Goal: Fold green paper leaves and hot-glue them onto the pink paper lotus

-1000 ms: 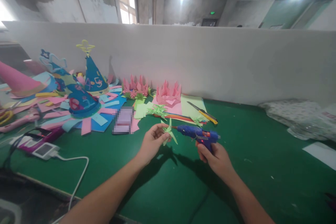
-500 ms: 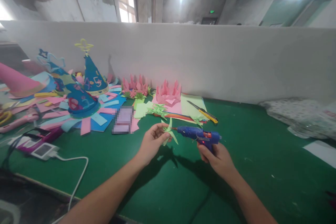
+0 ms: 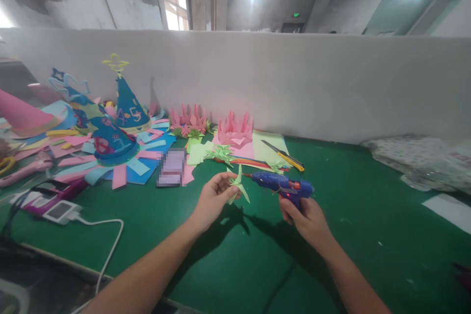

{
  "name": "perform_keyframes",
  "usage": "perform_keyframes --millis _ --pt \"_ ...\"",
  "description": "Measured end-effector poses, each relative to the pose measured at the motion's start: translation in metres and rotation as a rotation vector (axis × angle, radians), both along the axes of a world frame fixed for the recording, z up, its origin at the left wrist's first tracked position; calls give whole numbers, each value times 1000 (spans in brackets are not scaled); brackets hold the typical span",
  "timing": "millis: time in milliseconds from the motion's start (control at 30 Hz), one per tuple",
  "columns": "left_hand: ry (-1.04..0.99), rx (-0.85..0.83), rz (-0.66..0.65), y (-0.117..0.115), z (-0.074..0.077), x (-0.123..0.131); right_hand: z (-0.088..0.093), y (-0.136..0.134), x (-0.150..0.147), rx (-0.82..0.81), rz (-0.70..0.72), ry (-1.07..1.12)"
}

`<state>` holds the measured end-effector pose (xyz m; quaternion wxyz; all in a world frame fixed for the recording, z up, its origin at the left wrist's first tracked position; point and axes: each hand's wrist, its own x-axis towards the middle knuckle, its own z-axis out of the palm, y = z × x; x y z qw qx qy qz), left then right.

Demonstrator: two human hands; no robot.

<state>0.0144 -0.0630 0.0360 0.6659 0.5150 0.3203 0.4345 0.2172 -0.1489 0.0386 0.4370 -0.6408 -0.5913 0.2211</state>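
Note:
Between the thumb and fingers of my left hand (image 3: 217, 198) is a light green paper flower (image 3: 240, 184) with thin pointed petals, held above the green table. My right hand (image 3: 305, 216) is closed round the handle of a blue glue gun (image 3: 281, 184), whose small red light is lit. The gun's nozzle points left at the flower, close to its upper petal; I cannot tell whether they touch. Just behind lie more green paper flowers (image 3: 222, 153) and a yellow utility knife (image 3: 289, 159). A pink paper crown (image 3: 235, 130) stands farther back.
Blue party hats (image 3: 129, 105) stand at the left among paper strips. A pixelated flat object (image 3: 171, 168) lies near them. A power strip (image 3: 55, 198) with a white cable (image 3: 119, 238) is at the left front. Plastic wrapping (image 3: 427, 167) lies at the right, before a white partition (image 3: 312, 83).
My right hand has moved slightly to the right, drawing the glue gun's nozzle a little away from the flower's middle and upward. My left hand stays in place with the flower.

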Motion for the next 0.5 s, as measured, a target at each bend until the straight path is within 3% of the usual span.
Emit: perform_keyframes --millis 500 --pt "-23 -20 -22 -1 3 -2 -8 5 -2 -15 16 351"
